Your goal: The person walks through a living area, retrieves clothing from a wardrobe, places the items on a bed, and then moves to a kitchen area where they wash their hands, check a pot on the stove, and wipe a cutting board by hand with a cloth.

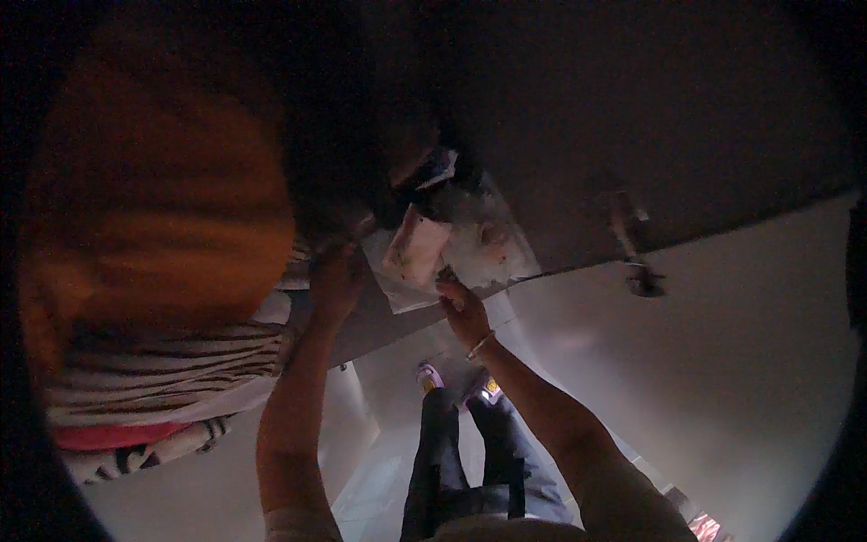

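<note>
A pale, see-through plastic bag or sheet lies in front of me on a dark shelf, overhanging its front edge. On or in it is a pinkish-white flat packet. My right hand, with a bracelet at the wrist, has its fingers closed at the bag's near edge; a small dark spot shows by the fingertips. At the bag's left side is my left hand, in deep shadow, its fingers too dark to read. Behind the packet lies a dark item with a whitish-blue part.
Folded cloths are stacked at the left: a large orange one, a striped one and a pink one. A metal fitting like a handle or lock is at the right, by the shelf edge. My feet are below.
</note>
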`<move>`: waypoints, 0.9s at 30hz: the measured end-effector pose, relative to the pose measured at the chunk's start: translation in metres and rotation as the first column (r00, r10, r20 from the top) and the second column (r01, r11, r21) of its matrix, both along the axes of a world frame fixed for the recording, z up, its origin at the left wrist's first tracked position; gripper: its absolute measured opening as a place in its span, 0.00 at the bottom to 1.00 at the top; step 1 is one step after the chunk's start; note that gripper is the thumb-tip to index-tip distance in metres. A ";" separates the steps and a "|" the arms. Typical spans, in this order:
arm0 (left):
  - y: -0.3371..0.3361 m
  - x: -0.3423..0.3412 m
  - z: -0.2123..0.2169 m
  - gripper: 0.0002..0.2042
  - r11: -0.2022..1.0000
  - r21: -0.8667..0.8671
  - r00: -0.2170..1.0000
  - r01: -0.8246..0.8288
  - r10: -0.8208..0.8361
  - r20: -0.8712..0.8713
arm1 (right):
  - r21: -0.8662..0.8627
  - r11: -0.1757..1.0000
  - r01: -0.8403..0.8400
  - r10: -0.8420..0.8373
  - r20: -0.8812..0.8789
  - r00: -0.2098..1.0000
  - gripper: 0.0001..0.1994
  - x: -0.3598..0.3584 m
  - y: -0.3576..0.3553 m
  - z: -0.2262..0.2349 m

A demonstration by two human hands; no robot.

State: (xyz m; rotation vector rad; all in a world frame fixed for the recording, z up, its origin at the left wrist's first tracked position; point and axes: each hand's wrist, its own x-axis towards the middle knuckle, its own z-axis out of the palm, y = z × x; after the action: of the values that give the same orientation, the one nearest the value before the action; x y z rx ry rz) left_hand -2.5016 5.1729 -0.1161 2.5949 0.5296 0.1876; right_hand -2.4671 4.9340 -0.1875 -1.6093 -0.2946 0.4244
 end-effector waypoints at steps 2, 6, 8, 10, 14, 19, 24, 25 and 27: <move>-0.006 0.011 -0.004 0.18 0.960 0.270 0.997 0.079 -0.079 -0.011 | -0.025 0.999 -0.025 0.028 0.112 0.993 0.16 0.014 0.021 -0.024; 0.019 0.003 -0.051 0.21 0.929 0.356 0.986 0.099 -0.141 0.094 | -0.073 0.997 -0.016 0.036 0.278 0.960 0.17 0.033 0.054 -0.039; 0.008 -0.004 -0.051 0.21 0.927 0.365 0.988 0.090 -0.130 0.087 | -0.093 0.996 -0.017 0.050 0.360 0.932 0.17 0.035 0.059 -0.041; -0.006 -0.005 -0.063 0.21 0.904 0.413 0.985 0.109 -0.154 0.078 | -0.093 0.995 -0.028 0.064 0.417 0.906 0.17 0.035 0.061 -0.071; -0.030 -0.044 -0.116 0.21 0.943 0.333 0.993 0.005 -0.045 0.113 | -0.058 0.988 -0.141 0.148 0.583 0.799 0.19 0.023 0.064 -0.073; -0.024 -0.040 -0.179 0.21 0.953 0.299 0.966 -0.043 -0.037 0.255 | 0.038 0.964 -0.264 0.163 0.698 0.697 0.17 0.019 0.074 -0.109; -0.039 -0.031 -0.194 0.19 0.947 0.312 0.915 -0.075 -0.059 0.400 | -0.012 0.931 -0.366 0.249 0.755 0.607 0.16 0.017 0.057 -0.125; -0.039 -0.032 -0.197 0.20 0.948 0.308 0.911 -0.077 -0.059 0.409 | -0.022 0.927 -0.376 0.254 0.772 0.583 0.16 0.014 0.054 -0.123; -0.040 -0.035 -0.201 0.21 0.952 0.299 0.904 -0.070 -0.066 0.421 | -0.053 0.927 -0.371 0.262 0.800 0.540 0.16 0.008 0.050 -0.125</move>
State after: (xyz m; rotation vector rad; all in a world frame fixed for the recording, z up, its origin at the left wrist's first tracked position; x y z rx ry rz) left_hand -2.5371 5.1325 -0.3167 2.7242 0.3618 0.8838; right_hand -2.4594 4.9842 -0.3127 -1.5322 -1.3095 -0.0950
